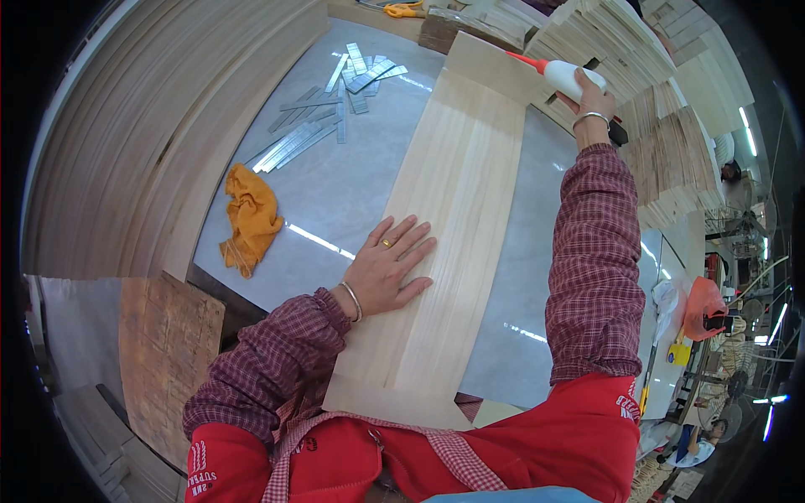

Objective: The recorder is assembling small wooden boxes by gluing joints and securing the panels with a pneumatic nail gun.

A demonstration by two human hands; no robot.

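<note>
A long pale wooden panel (453, 193) lies lengthwise in front of me on a glossy grey tabletop (335, 197). My left hand (391, 267) rests flat on its left edge, fingers spread, holding nothing. Up at the far right, my right hand (594, 99) grips a white squeeze bottle (572, 78) with a red nozzle. The nozzle tip points left, close to the upper edge of a short wooden board (490, 67) that stands across the panel's far end. At the near end another short board (394, 406) sits against my apron. Whether anything leaves the nozzle is too small to tell.
Several metal strips (344, 96) lie loosely at the far left, with an orange cloth (250, 220) nearer me. Stacked long boards (159, 126) wall off the left side. Piles of short boards (662, 142) stand at the right, beyond my right arm. Orange-handled scissors (404, 10) lie at the back.
</note>
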